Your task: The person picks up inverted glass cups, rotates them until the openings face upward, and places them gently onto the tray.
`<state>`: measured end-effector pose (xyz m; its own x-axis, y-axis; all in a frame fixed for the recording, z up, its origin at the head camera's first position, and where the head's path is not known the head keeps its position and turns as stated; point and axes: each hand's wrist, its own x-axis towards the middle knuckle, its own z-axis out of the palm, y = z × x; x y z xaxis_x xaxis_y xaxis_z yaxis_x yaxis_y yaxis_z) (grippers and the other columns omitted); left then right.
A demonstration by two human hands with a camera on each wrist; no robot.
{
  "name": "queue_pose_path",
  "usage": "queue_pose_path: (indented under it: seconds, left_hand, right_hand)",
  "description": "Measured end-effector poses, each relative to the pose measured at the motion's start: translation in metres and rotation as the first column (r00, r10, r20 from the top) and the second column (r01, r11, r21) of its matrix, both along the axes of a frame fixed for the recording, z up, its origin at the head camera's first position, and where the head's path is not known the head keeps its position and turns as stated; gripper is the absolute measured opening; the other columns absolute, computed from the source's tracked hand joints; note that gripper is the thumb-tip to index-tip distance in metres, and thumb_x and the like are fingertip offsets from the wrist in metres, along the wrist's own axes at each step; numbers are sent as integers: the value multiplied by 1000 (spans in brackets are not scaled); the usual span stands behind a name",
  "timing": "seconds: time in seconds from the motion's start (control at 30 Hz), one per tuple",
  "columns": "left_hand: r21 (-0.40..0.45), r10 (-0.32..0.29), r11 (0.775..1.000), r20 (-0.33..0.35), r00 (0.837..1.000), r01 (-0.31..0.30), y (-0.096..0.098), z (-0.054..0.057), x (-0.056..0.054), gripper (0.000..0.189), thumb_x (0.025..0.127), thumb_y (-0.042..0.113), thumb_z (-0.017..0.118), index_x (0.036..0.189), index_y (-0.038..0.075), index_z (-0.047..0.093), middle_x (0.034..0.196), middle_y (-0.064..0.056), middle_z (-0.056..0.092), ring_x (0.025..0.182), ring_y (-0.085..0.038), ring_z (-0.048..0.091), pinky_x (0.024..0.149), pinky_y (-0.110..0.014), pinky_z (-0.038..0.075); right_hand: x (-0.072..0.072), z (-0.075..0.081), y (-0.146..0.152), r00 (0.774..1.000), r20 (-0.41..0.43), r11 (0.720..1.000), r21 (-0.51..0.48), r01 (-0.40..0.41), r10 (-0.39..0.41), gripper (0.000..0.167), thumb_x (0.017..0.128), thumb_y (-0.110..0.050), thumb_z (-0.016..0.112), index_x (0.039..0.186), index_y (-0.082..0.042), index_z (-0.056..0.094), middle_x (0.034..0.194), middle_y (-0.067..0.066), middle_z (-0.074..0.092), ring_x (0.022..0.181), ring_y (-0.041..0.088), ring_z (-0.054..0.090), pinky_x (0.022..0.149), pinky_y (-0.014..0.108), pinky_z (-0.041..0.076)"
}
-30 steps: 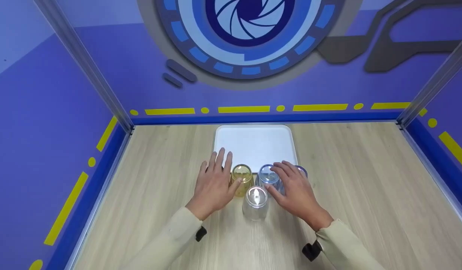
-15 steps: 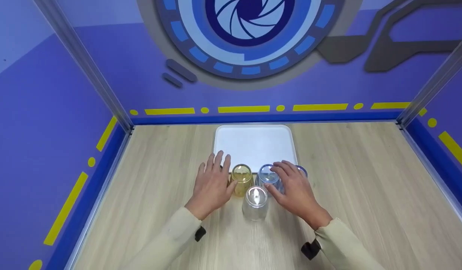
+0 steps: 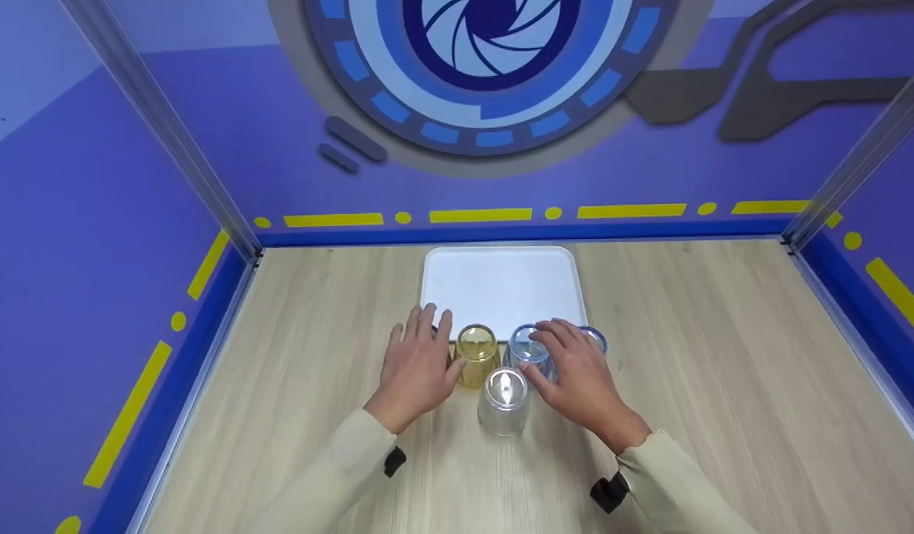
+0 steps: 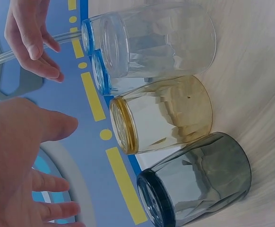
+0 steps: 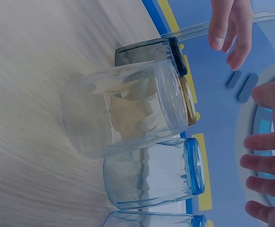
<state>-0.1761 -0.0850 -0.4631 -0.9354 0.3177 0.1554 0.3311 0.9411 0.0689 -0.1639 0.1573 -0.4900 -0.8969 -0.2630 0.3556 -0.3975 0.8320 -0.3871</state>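
Several tumblers stand upside down on a wooden table. A clear glass (image 3: pixel 503 411) is nearest the person; behind it are an amber glass (image 3: pixel 475 371) and a blue glass (image 3: pixel 521 347), with a second blue glass (image 3: pixel 596 338) farther right. A dark grey glass (image 4: pixel 203 177) shows fully in the left wrist view but is mostly hidden by the left hand in the head view. The left hand (image 3: pixel 414 374) hovers over the grey glass, fingers spread, holding nothing. Over the blue glasses hovers the right hand (image 3: pixel 581 382), its fingers relaxed and apart from them in the right wrist view.
A white tray (image 3: pixel 503 285) lies directly behind the glasses. Blue-purple panels (image 3: pixel 338 185) with yellow markings wall the table (image 3: pixel 709 356) at the back and both sides. Metal posts (image 3: pixel 182 148) stand at the back corners.
The left hand has drawn slightly back towards the person and a little left, its thumb moving off the top of the amber glass. The right hand and the glasses stay nearly still.
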Motion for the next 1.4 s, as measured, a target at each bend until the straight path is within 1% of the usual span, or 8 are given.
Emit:
queue_pose_path:
  seconds: [0.3, 0.47, 0.63, 0.8, 0.93, 1.07, 1.4]
  left_hand:
    - [-10, 10, 1000, 14, 1000, -10, -1, -3, -2, 71, 93, 49, 55, 147, 6, 37, 149, -20, 37, 139, -38, 35, 109, -54, 35]
    - [2, 13, 1000, 14, 1000, -13, -2, -5, -2, 70, 93, 47, 57, 146, 5, 39, 148, -21, 38, 139, -39, 35, 109, -55, 35]
    - [14, 13, 1000, 12, 1000, -13, -3, -8, -1, 69, 92, 46, 58, 145, 4, 40, 147, -22, 39, 139, -39, 35, 107, -55, 37]
    - [14, 10, 1000, 12, 1000, -10, -5, -9, -2, 70, 92, 47, 59, 143, 3, 42, 147, -22, 39, 139, -38, 36, 106, -54, 38]
    - [18, 11, 1000, 22, 1000, -12, -6, -9, -3, 70, 92, 46, 60, 143, 3, 41, 147, -22, 38, 139, -39, 35, 106, -54, 38]
    - [22, 19, 1000, 40, 999, -19, -6, -10, -4, 71, 92, 45, 61, 145, 3, 40, 149, -23, 37, 140, -39, 34, 105, -54, 39]
    - [3, 38, 999, 67, 997, -39, -9, -15, -7, 72, 92, 46, 60, 147, 5, 37, 150, -22, 35, 140, -38, 33, 104, -52, 41]
  right_hand:
    - [0, -1, -1, 1000, 16, 1000, 0, 7, -7, 46, 88, -43, 66, 122, -13, 62, 132, 6, 58, 129, 27, 48, 108, 56, 36]
    - [0, -1, -3, 999, 31, 1000, 7, 8, -8, 45, 89, -43, 65, 122, -13, 62, 132, 6, 58, 129, 28, 48, 109, 57, 35]
    - [0, -1, -3, 1000, 23, 1000, 16, 3, -4, 44, 88, -43, 65, 121, -13, 62, 132, 6, 58, 129, 27, 49, 108, 56, 37]
    - [-1, -1, -3, 1000, 4, 1000, 4, -3, 3, 42, 88, -42, 65, 120, -13, 62, 130, 6, 59, 127, 27, 49, 107, 54, 38]
    - [-1, -3, -3, 1000, -9, 1000, -9, -13, 13, 41, 88, -40, 66, 119, -12, 63, 129, 6, 59, 126, 27, 50, 106, 54, 39]
    - [0, -4, -4, 1000, 1, 1000, -8, -11, 11, 41, 89, -40, 65, 120, -13, 63, 131, 6, 59, 127, 27, 49, 106, 55, 39]
    - [2, -6, -8, 1000, 2, 1000, -7, -16, 16, 40, 89, -40, 65, 119, -13, 63, 131, 5, 59, 128, 26, 49, 106, 54, 40]
